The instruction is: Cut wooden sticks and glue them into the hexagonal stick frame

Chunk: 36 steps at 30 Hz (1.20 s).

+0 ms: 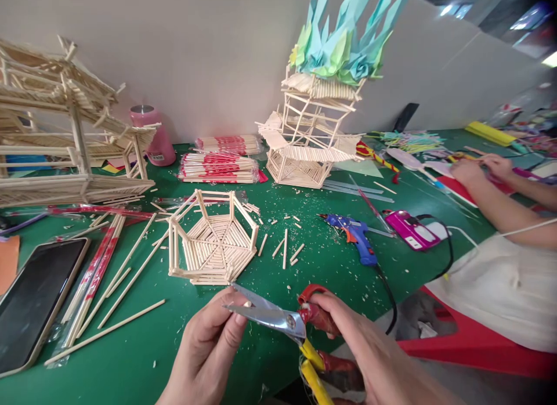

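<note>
My left hand (pixel 213 347) is closed in a pinch on a wooden stick (pixel 248 304); only its pale end shows between the finger and thumb. In my right hand (pixel 369 347) is a pair of scissors (pixel 274 318) with red and yellow handles. Its blades are parted around the stick's end, close to my left fingertips. Just beyond the blades stands an octagon-like stick frame (pixel 220 248) with a woven-looking base, short posts and a partial top rail. Short cut stick pieces (pixel 285 249) lie to the right of it.
A blue glue gun (pixel 354 234) lies beside a pink power strip (pixel 411 230). At left are a phone (pixel 41 295), loose sticks (pixel 107 332) and a large stick model (pixel 73 126). Behind stand a paper-topped stick tower (pixel 319 120), stick packs (pixel 220 167) and a pink bottle (pixel 154 138). Another person's hands (pixel 474 170) work at right.
</note>
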{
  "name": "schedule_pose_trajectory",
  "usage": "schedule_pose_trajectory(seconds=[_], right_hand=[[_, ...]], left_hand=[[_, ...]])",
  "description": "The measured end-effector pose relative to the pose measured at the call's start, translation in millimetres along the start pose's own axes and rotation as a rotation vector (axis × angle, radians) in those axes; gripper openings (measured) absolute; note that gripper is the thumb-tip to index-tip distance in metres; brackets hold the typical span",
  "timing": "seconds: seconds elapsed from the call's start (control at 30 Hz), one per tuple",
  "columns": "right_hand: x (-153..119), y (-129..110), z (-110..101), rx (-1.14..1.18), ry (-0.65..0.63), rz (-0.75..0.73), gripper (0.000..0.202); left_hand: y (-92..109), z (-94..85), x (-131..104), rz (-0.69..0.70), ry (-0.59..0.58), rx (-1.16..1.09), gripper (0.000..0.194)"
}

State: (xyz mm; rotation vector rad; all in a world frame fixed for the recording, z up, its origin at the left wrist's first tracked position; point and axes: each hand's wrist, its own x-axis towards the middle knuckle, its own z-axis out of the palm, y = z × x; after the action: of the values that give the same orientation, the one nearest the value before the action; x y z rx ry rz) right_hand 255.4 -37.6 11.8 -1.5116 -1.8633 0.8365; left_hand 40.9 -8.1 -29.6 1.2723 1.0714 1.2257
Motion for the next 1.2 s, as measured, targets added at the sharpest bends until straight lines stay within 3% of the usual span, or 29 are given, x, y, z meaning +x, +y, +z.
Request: schedule_pose_trajectory(seconds=[0.1,0.33,0.5,0.73,1.03,1.2], right_hand=[[-2,2,1,-0.014,-0.084,0.000,0.083],[0,2,6,0.033,-0.131,0.069,0.073],[-2,-2,11,0.094,-0.120,0.173,0.073],[0,-1,13,0.014,-0.092,0.100,0.066],[-7,2,19,-0.151,-0.168,0.161,0.064],[-7,-1,20,-0.049,-0.200,0.226,0.059]], left_hand=[[1,-1.2,0,0.015,-0.012,0.015,0.016],[1,-2.7,1,0.037,-0.042,0.033,0.021],[2,-5.2,-1,0.002,-0.030,0.021,0.022],[1,-5.2,-1,0.014,-0.036,0.056,0.018],[6,-3.7,-1,0.033,-0.062,0.034,0.022],[8,-4.7,-2,0.023,-0.057,0.024,0.023]])
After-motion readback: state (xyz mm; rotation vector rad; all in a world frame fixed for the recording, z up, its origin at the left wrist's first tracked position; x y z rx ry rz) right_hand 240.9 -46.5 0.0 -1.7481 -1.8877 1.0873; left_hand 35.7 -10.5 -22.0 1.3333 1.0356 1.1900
